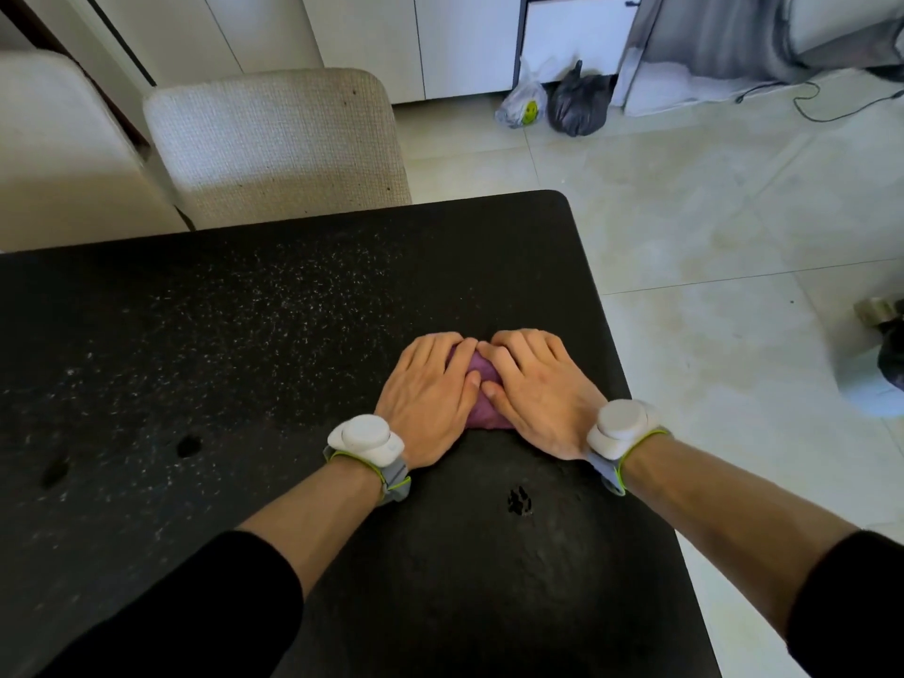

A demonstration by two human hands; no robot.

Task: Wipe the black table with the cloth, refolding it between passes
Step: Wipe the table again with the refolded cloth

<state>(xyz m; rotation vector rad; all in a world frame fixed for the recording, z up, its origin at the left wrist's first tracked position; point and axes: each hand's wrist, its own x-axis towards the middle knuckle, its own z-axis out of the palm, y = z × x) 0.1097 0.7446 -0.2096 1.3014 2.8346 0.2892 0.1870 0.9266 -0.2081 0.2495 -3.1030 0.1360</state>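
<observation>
A purple cloth (pixel 482 408) lies bunched small on the black table (pixel 244 335), near its right edge. My left hand (pixel 430 389) and my right hand (pixel 533 384) press flat on it side by side, fingertips touching at the top. Most of the cloth is hidden under my palms; only a strip shows between them. White specks cover the table's left and far parts. Near me the surface is dark, with one small smudge (pixel 519 500).
Two beige chairs (pixel 279 139) stand at the table's far side. The table's right edge (pixel 631 384) drops to a tiled floor. Plastic bags (pixel 553 102) lie by the cabinets, cables run at the far right, and an object (pixel 880 364) sits on the floor to the right.
</observation>
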